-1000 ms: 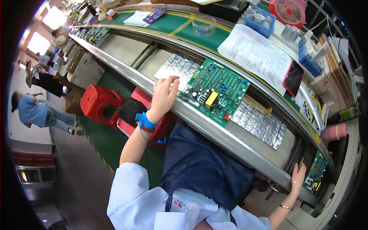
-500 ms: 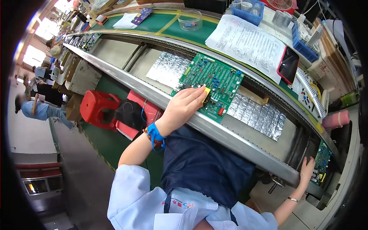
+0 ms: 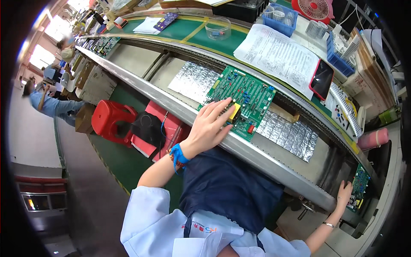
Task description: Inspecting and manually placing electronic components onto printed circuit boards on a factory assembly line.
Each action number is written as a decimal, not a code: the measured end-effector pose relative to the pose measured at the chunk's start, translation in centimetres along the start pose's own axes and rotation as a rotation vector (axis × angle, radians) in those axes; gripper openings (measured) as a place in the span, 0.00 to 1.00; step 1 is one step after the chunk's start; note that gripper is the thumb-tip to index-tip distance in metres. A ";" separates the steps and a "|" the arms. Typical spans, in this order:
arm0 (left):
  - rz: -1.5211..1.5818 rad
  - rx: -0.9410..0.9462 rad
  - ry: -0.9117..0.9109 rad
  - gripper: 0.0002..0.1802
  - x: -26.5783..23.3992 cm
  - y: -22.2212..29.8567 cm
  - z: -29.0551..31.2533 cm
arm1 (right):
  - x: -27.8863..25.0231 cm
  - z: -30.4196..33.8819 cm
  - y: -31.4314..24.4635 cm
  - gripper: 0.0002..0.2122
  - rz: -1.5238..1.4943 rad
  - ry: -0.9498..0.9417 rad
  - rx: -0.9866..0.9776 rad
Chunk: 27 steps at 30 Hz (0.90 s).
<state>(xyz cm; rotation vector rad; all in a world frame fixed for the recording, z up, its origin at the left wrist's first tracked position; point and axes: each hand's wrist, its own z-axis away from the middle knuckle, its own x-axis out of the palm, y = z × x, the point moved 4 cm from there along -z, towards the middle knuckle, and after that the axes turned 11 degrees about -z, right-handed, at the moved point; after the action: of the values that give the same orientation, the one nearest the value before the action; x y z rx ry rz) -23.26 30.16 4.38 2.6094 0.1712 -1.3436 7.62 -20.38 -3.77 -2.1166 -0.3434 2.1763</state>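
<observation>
A green circuit board (image 3: 252,96) lies across the rails of the conveyor (image 3: 150,92), with small coloured components and a yellow transformer (image 3: 234,111) near its front edge. My left hand (image 3: 209,126) rests at the board's near left corner, fingers spread over the components beside the transformer and partly hiding that corner. A blue strap (image 3: 176,155) circles that wrist. At the far right, my right hand (image 3: 343,196) reaches to the near edge of a second circuit board (image 3: 360,182). Its fingers are extended and apart; whether they touch that board I cannot tell.
Silvery foil-like sheets (image 3: 287,135) lie between the rails on both sides of the nearer board. Beyond are papers (image 3: 276,55), a red-edged phone (image 3: 322,79), a clear round dish (image 3: 218,29) and blue bins (image 3: 280,19). A red stool (image 3: 107,118) stands left; a person (image 3: 47,100) is farther off.
The fingers of my left hand have spread apart, where before they lay together against the yellow transformer. My right hand stays beside the second board. The whole view has shifted slightly.
</observation>
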 end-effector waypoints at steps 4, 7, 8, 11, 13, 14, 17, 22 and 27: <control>0.024 -0.117 0.250 0.18 -1.2 -0.6 2.5 | 0.4 -1.1 2.5 0.22 0.004 -0.002 -0.016; 0.037 -0.156 0.291 0.16 -1.1 -1.0 3.9 | 0.6 -2.7 5.0 0.23 0.058 0.027 -0.025; 0.043 -0.161 0.291 0.15 -1.0 -1.1 4.2 | 0.7 -3.1 5.5 0.23 0.095 0.034 -0.015; 0.033 -0.182 0.311 0.15 -1.0 -1.4 5.1 | 0.0 -3.9 6.5 0.23 0.229 0.008 0.089; 0.028 -0.189 0.305 0.15 -0.8 -1.4 5.4 | -0.1 -4.3 7.5 0.23 0.283 -0.001 0.119; 0.024 -0.194 0.300 0.15 -0.8 -1.3 5.6 | -0.5 -4.3 7.6 0.23 0.339 -0.016 0.177; 0.001 -0.156 0.251 0.15 -0.4 -0.4 5.5 | -1.8 -4.7 8.3 0.24 0.477 -0.076 0.284; -0.050 -0.128 0.215 0.16 0.4 0.3 5.7 | -2.9 -5.8 11.4 0.27 0.494 -0.096 0.408; -0.054 -0.122 0.194 0.16 0.7 0.6 5.1 | -2.0 -8.3 17.2 0.29 0.494 -0.132 0.458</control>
<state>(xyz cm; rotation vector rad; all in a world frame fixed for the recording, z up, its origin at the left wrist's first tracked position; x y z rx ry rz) -26.76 28.37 0.99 2.6447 0.3444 -1.0574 17.61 -36.72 -5.70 -1.9375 0.6805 2.3343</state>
